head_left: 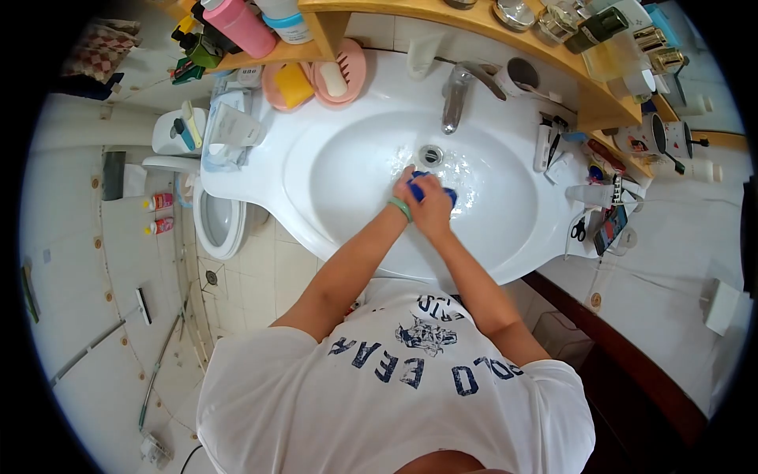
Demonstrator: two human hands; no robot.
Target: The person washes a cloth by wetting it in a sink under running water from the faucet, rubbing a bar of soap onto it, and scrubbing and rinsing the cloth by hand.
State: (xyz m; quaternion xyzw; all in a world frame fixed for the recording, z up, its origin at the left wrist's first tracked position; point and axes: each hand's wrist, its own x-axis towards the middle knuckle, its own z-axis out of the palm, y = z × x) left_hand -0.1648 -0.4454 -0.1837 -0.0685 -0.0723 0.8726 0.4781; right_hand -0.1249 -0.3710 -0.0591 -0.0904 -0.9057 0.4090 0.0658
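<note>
Both my hands are low over the white sink basin (347, 197), close together near the drain. Between them is a small, deep-blue, bunched piece that looks like a cloth (450, 196). My left hand (404, 186), with a green bangle at the wrist, is closed against its left side. Curled over the top is my right hand (431, 207), also closed on it. Parts of the blue cloth are covered by my fingers. Water glints in the basin around the drain (430, 156), below the chrome faucet (455, 103).
Pink soap dishes (353, 55) with a yellow and a white bar stand at the back left. A wooden shelf (379, 6) with bottles and jars overhangs the back. Scissors (579, 229) and a phone (610, 230) lie at the right. The toilet (219, 225) is to the left.
</note>
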